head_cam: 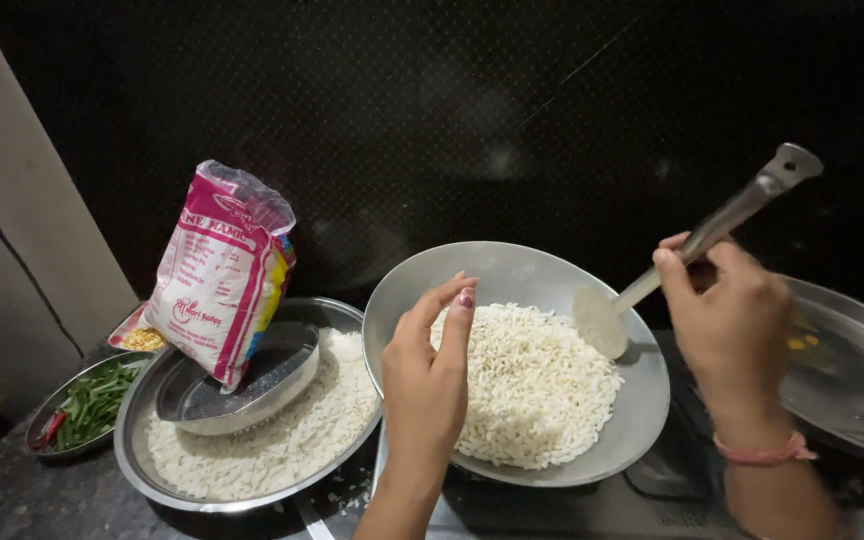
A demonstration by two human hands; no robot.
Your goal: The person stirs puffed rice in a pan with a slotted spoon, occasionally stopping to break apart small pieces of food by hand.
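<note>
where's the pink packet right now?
In the head view, left of centre: the pink packet stands tilted in a small steel plate that rests on flattened rice in the wide steel bowl, left of the left hand.

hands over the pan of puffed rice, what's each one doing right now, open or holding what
Left hand: open, fingers together, empty, above the puffed rice.
Right hand: closed on the steel ladle handle.

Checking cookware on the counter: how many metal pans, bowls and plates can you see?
5. Wok of puffed rice centre; large bowl of white flakes left, small plate inside it; plate of green chillies far left; pan right. Others may be hidden.
</note>
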